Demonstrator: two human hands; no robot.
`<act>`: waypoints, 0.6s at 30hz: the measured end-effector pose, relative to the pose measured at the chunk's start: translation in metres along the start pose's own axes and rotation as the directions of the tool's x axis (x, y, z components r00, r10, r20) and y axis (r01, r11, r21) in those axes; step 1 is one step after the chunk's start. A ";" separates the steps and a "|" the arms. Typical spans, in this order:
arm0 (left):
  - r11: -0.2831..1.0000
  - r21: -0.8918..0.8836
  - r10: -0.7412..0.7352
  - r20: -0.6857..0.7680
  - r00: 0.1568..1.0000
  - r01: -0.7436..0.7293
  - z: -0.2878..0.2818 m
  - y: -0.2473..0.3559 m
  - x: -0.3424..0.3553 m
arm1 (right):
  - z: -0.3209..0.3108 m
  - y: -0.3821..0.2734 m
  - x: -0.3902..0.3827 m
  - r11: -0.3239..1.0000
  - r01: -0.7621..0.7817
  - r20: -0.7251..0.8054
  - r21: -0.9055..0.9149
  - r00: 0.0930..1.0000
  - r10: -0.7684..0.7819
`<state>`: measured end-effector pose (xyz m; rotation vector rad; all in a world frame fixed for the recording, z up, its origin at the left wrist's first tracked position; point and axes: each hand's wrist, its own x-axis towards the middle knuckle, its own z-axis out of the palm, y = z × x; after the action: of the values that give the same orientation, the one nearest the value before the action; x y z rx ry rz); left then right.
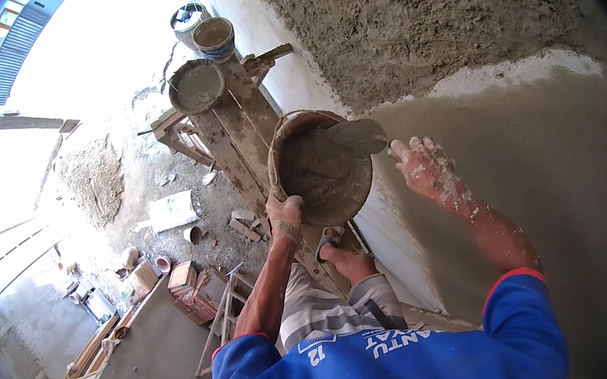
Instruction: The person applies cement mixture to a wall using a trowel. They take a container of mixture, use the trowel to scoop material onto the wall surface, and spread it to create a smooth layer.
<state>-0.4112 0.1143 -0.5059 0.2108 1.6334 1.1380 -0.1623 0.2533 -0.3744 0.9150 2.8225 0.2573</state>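
Observation:
A round bucket (pixel 357 204) with grey wet mortar (pixel 309 164) in it is tilted in front of me. My left hand (pixel 286 217) is closed on its near-left rim. My right hand (pixel 426 165), spattered with mortar, grips the handle of a trowel (pixel 359 137). The trowel's blade is coated with mortar and lies over the bucket's right rim, partly above the mortar inside. Most of the trowel's handle is hidden by my fingers.
I stand on a narrow plank scaffold (pixel 232 134). A mortar-filled basin (pixel 197 86) and a smaller bucket (pixel 215 35) stand farther along. To the right rises a wall (pixel 482 160), smooth below and rough above. Stacked red tiles (pixel 197 297) and a ladder (pixel 226 312) are down left.

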 end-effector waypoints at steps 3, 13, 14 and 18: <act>1.000 -0.023 -0.008 0.021 1.000 0.008 0.009 0.044 -0.033 | 0.018 -0.009 -0.024 0.990 -0.129 0.112 0.065 0.986 0.121; 0.985 0.028 0.167 0.152 0.974 -0.173 0.022 0.084 -0.048 | 0.027 -0.079 -0.050 0.570 -0.519 0.437 0.637 0.852 0.287; 0.984 0.030 0.170 0.159 0.973 -0.177 0.020 0.086 -0.047 | 0.021 -0.080 -0.053 0.567 -0.522 0.435 0.637 0.851 0.294; 0.995 0.025 0.087 0.184 0.979 -0.093 0.015 0.102 -0.048 | -0.002 -0.068 -0.043 0.532 -0.501 0.355 0.683 0.864 0.358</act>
<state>-0.4197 0.1459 -0.3974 0.4029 1.4929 1.1252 -0.1669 0.1729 -0.3828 1.6955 2.4319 -1.0175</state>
